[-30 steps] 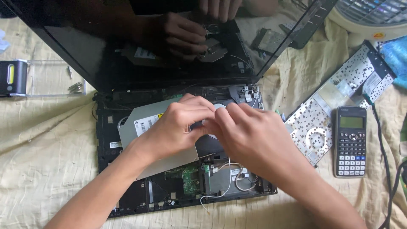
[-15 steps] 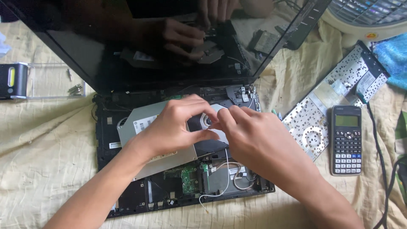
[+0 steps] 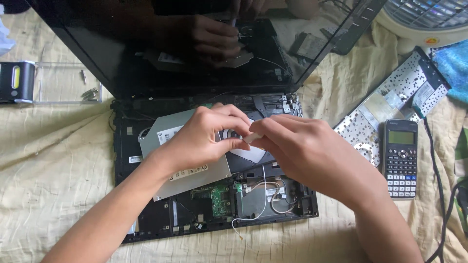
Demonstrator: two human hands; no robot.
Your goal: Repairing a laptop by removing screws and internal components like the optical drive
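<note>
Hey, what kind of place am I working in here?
Probably a home, not a workshop: the opened laptop lies on a wrinkled beige sheet, likely a bed or floor, with a fan and calculator nearby.

The open laptop (image 3: 214,195) fills the centre; its raised screen (image 3: 195,44) blocks approach from the far side. The keyboard (image 3: 385,107) and calculator (image 3: 400,158) crowd the right, with a cable (image 3: 438,180) beyond. The cloth (image 3: 53,160) at left lies bare below the clear tray (image 3: 68,83).
</note>
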